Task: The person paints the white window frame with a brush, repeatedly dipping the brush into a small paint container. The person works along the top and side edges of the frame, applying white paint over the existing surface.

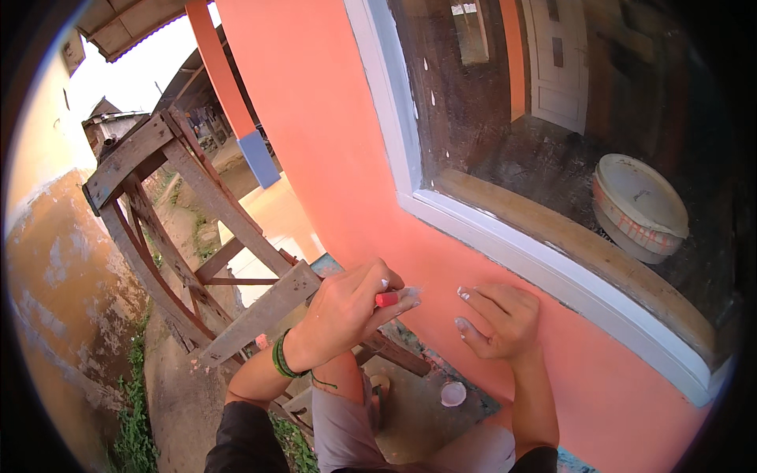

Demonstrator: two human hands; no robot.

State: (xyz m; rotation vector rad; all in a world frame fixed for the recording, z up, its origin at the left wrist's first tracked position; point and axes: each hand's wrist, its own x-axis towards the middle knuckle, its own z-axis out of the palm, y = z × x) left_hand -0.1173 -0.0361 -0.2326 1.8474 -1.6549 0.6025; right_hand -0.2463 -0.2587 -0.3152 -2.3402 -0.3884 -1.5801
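My left hand (347,303) is closed round a small red-handled brush (387,299). Its pale, bristle-like tip is partly hidden by my fingers, close to the orange wall (430,264). White paint marks my fingertips. To the right, my right hand (501,315) is held by the same wall with its fingers bent and its thumb apart from them, nothing between them. White smears show on these fingertips too. Above both hands runs the white window frame (505,240) around a dark glass pane (505,158).
A weathered wooden trestle (213,189) stands at left, close to my left forearm. A small whitish dish (453,394) sits on the ground below my hands. A lidded bucket (640,209) shows through the glass. A peeling yellow wall (63,260) bounds the far left.
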